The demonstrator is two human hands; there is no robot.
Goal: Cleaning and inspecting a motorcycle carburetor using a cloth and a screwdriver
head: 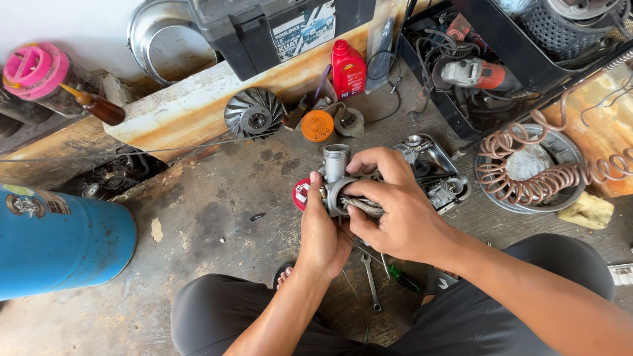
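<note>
A grey metal carburetor body (pixel 337 173) with an upright round throat is held over the concrete floor between my knees. My left hand (pixel 323 234) grips it from below, thumb up along its left side. Over its right side my right hand (pixel 389 204) closes, fingers curled across the front of the part. Just behind it lies a silver metal engine part (pixel 435 173) on the floor. A wrench (pixel 370 280) and a green-handled screwdriver (pixel 401 278) lie under my hands.
A blue gas cylinder (pixel 59 240) lies at the left. A red bottle (pixel 347 69), orange round tin (pixel 318 125), black fan wheel (pixel 254 113), black toolbox (pixel 277 26), angle grinder (pixel 471 74) and coiled copper hose (pixel 547 175) in a pan surround me.
</note>
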